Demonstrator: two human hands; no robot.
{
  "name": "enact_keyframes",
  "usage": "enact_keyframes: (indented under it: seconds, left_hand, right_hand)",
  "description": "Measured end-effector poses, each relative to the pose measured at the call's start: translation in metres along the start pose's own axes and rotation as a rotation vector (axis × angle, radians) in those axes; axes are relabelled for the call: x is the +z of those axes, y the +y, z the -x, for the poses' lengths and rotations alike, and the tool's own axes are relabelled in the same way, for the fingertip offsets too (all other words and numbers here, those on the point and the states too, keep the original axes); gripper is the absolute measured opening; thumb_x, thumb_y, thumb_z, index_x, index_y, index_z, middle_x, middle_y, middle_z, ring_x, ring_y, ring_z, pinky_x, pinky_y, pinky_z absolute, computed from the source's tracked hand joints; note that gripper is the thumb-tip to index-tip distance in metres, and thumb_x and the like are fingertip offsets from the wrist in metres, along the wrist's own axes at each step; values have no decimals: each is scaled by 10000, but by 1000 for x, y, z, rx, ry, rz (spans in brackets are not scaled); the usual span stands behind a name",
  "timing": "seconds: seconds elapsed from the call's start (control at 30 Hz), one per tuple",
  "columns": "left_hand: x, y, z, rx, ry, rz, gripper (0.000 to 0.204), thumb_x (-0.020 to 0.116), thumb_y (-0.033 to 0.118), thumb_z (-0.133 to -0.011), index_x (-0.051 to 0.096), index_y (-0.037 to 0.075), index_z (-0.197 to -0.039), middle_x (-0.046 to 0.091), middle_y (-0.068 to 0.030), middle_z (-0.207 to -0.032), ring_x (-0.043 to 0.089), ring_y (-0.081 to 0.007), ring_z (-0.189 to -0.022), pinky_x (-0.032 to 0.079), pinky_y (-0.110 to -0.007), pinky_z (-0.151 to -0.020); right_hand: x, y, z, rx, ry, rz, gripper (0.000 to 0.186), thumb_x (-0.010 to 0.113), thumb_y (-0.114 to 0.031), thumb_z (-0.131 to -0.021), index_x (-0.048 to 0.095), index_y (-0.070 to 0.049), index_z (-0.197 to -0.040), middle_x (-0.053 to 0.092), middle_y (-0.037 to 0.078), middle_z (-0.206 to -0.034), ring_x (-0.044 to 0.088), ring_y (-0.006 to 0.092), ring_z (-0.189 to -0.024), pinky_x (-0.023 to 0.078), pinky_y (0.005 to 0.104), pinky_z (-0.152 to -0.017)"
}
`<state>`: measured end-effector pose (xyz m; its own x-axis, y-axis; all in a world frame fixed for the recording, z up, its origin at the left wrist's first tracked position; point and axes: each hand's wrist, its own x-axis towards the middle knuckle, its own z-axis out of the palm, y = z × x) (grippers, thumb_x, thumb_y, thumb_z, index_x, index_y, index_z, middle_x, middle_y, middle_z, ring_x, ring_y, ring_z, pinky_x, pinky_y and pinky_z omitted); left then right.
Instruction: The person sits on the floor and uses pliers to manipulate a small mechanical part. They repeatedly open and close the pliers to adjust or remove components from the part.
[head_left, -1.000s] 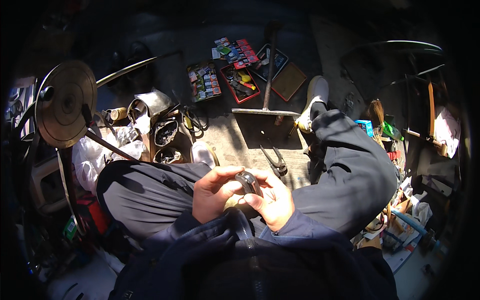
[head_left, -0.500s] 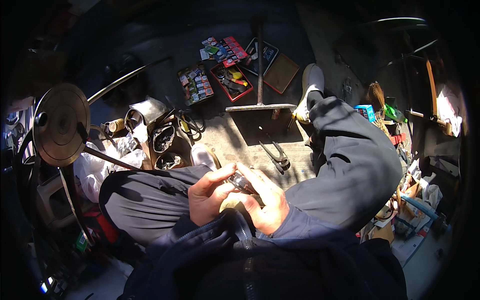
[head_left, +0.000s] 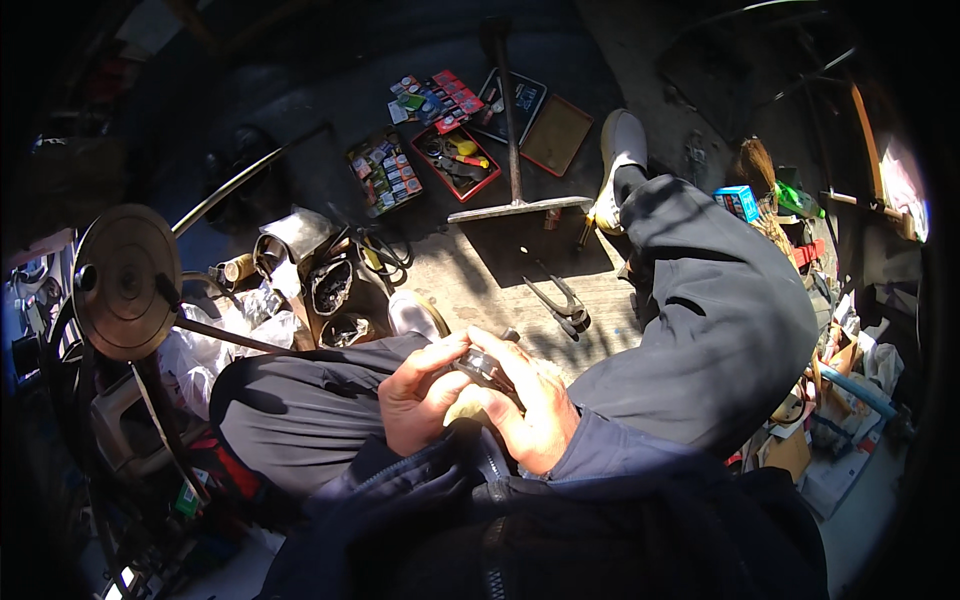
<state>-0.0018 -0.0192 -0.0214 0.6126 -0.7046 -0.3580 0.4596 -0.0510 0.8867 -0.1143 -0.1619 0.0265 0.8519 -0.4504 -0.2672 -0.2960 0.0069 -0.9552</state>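
Observation:
My left hand [head_left: 412, 400] and my right hand [head_left: 538, 412] meet in front of my jacket, above my lap. Between them they grip a small dark metallic object [head_left: 487, 371] with shiny edges; the fingers cover most of it, so its kind is hard to tell. The left fingers are curled and pinch its near left side. My right fingers stretch over its far side, with the thumb bent in below. A yellowish rounded piece [head_left: 464, 406] shows at the right thumb, partly hidden. On the ground past my hands lie steel pincers [head_left: 562, 308], touched by neither hand.
A metal stand [head_left: 520, 208] with a flat crossbar rises ahead. Beyond it are a red tray of tools [head_left: 487, 185], a box of small packets [head_left: 383, 176] and a shallow brown tray [head_left: 556, 137]. At left stands a round metal disc [head_left: 127, 285]; bags and clutter line both sides.
The view has shifted slightly, moving the surroundings in the picture. Both hands keep their hold in nearly the same place, and a dark end of something now shows beyond the right fingers.

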Motion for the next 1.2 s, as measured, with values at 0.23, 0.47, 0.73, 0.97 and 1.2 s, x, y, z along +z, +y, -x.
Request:
enact_keyframes:
  seconds: [0.23,0.47,0.73,0.97,1.2]
  left_hand:
    - [13,14,0,-27,28,-69,377,682,-128,-877,668,-46,-1245,717,-122,-1175,692,-177,-1042,543,-293,-935]
    - [20,21,-7,-186,31,47,424,619,-37,-959,564,10,-1377,687,-100,-1242,659,-155,-1113,529,-270,-923]
    - [1,14,-7,-356,-156,321,349,537,182,-1064,557,39,-1382,628,-63,-1265,611,-123,-1086,524,-271,-884]
    - [8,19,-5,-249,-348,432,816,748,56,-854,301,45,-1536,511,-132,-1416,547,-200,-1279,508,-326,-1005]
    - [15,27,3,-140,-276,135,861,803,10,-776,349,43,-1506,572,-130,-1333,568,-197,-1243,471,-341,-1057]
  right_hand:
    - [-3,-1,-2,239,-96,-305,528,546,-181,-1008,425,2,-1488,624,136,-1244,643,195,-985,521,321,-883]
    - [-5,2,-8,480,-93,-797,588,518,-223,-1011,355,5,-1527,588,114,-1217,628,168,-849,532,299,-668]
    - [-4,11,-15,469,-99,-1001,681,564,-295,-1002,298,-31,-1571,605,204,-1187,699,288,-853,557,337,-560]
    - [-2,17,-17,425,-78,-904,764,636,-372,-936,301,-148,-1586,642,187,-1112,709,294,-860,580,374,-577]
    - [6,16,-12,360,-59,-916,682,612,-303,-967,329,-91,-1551,659,217,-1096,717,327,-861,617,424,-807]
